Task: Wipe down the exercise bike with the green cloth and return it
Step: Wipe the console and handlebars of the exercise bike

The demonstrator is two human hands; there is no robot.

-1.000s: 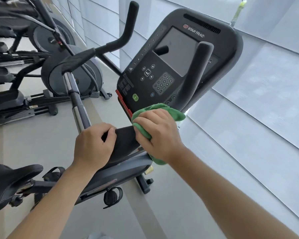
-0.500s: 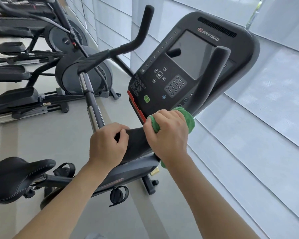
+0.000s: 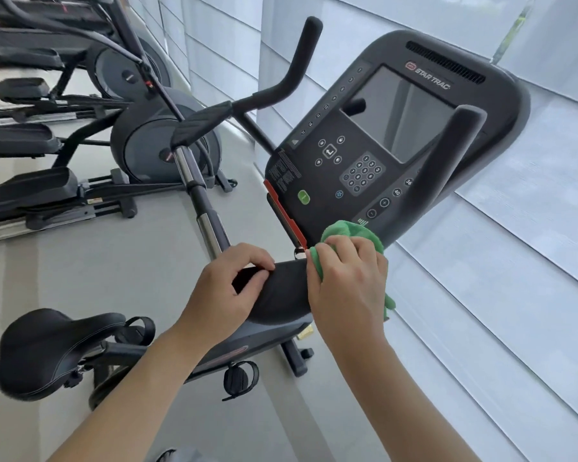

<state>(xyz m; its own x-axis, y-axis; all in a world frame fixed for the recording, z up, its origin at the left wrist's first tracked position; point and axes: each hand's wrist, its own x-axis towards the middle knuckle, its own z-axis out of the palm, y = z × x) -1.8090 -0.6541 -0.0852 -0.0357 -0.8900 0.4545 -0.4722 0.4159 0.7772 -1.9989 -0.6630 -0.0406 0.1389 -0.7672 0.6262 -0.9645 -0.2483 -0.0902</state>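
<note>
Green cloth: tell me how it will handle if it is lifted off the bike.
The green cloth is bunched under the right hand with a tail hanging below, so it is probably floppy and light. Its fuzzy surface suggests it grips rather than slips. It looks unlikely to roll or break.

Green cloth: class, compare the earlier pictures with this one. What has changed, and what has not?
Little changed. The right hand still grips the green cloth at the console base, with slightly more cloth showing above its fingers. The left hand stays clamped on the black pad.
</note>
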